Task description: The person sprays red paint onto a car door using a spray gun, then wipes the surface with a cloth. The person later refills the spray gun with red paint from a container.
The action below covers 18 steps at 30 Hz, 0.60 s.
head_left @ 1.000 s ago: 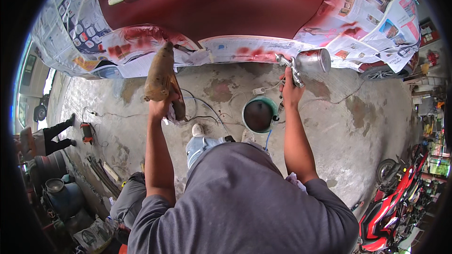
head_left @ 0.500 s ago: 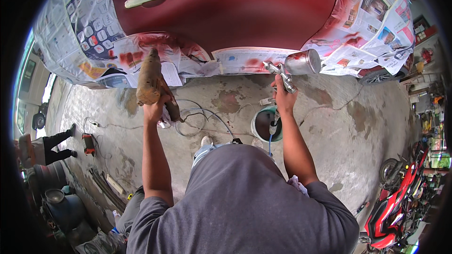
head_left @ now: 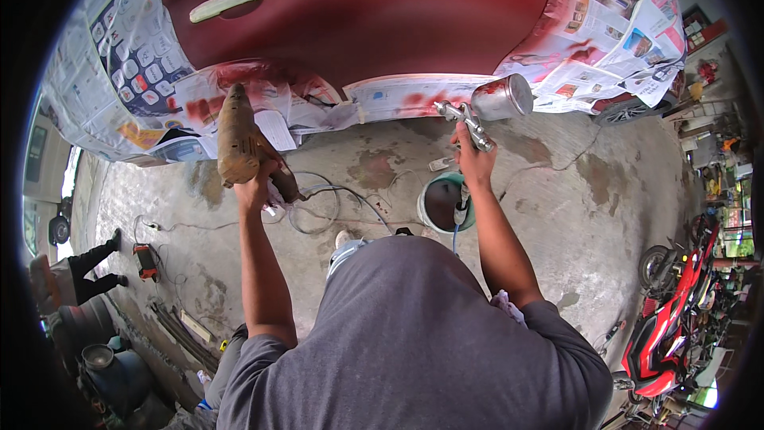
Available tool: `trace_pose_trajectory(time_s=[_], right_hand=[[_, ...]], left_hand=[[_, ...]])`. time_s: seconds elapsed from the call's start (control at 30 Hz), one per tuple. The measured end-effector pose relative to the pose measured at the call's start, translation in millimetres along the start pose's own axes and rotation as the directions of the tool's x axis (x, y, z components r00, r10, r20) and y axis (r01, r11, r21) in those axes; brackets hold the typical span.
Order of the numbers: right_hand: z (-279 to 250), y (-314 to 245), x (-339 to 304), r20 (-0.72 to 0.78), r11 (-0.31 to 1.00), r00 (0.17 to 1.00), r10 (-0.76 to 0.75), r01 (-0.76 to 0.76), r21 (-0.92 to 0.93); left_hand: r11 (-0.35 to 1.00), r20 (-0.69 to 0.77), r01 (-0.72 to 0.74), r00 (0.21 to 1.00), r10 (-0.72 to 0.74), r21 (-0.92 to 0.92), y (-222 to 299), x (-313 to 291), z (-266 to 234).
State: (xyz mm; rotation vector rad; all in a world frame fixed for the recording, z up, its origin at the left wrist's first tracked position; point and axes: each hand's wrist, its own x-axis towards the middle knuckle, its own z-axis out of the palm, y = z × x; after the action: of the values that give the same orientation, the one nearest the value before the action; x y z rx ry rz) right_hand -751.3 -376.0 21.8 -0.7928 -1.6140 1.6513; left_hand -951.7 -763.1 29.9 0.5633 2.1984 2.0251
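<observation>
My left hand [head_left: 259,188] is wrapped round the handle of a worn brownish heat gun [head_left: 237,143], its nozzle pointing toward the car. A whitish cloth shows beside that grip. In my right hand [head_left: 475,156] is a metal spray gun [head_left: 466,121] with a silver paint cup [head_left: 503,97] on its right; a blue hose hangs below. Ahead of both tools stands a dark red car door [head_left: 374,16], glossy in places, its handle [head_left: 237,1] covered in pale tape. Newspaper masking [head_left: 143,80] surrounds the door, with red overspray on it.
A bucket of dark liquid [head_left: 447,201] stands on the stained concrete floor below my right hand. Looped hoses [head_left: 318,205] lie between my arms. At right is a red motorcycle [head_left: 664,342]; at left, a person's dark-trousered legs [head_left: 94,267] and a blue drum [head_left: 119,378].
The car door and masking have shifted slightly left and up in view. Both hands, still holding their tools, have shifted slightly left in the picture.
</observation>
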Motion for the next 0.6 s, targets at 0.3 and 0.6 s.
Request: trace_pose_trajectory(time_s=[0.3,0.6], right_hand=[[-14,0,6,-0.03,1.0,0.999,0.013,-0.013,0.006],[-58,9,13,-0.18,1.0,0.984,-0.001,-0.003,-0.021]], left_hand=[[0.986,0.211,0.13,0.972,-0.106,-0.104,-11,-10,42],[0.982,0.643,0.182,0.759,-0.102,-0.059,-40,-4,134]])
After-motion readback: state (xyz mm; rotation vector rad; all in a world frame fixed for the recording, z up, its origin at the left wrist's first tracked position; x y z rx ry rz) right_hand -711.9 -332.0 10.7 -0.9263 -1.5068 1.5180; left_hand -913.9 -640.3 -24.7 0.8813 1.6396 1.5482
